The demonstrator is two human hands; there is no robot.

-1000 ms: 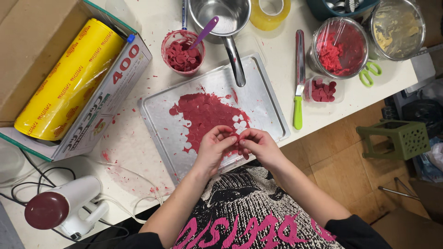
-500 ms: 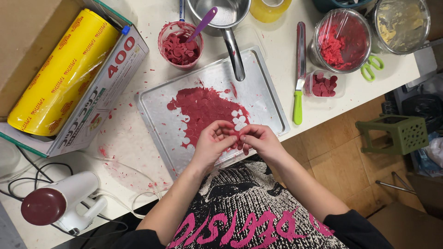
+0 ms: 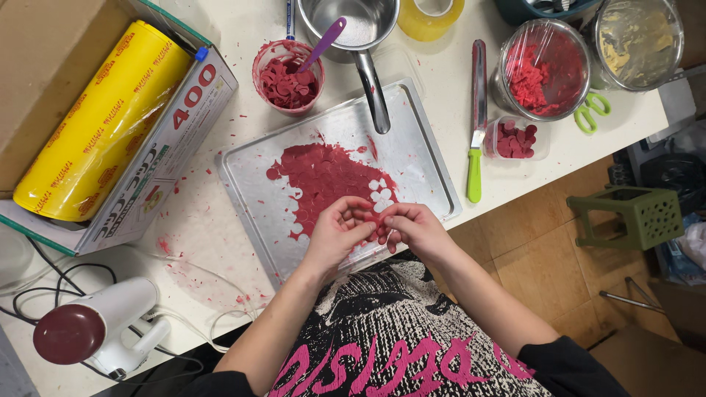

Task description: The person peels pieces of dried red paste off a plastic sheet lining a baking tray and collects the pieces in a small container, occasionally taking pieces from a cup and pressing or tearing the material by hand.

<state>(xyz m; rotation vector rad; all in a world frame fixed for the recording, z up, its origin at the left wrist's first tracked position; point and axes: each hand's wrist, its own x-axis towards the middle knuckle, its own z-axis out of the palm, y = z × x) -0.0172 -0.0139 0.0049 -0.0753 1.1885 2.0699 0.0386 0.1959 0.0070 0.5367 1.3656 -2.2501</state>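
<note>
Head view. The left hand (image 3: 334, 234) and right hand (image 3: 415, 228) meet fingertip to fingertip over the near edge of the metal tray (image 3: 419, 165), both pinching a small red disc (image 3: 373, 220) between them. The patch of red discs (image 3: 323, 180) lies on the tray at 11 o'clock from the hands, just beyond them. A saucepan (image 3: 353, 22) sits at 12 o'clock, its handle reaching over the tray; a green-handled knife (image 3: 476, 125) lies at 2 o'clock on the surface (image 3: 213, 220). Risk, as judged: the thin disc may tear or smear under pinching pressure, and a wrist might brush the laid patch and shift it.
</note>
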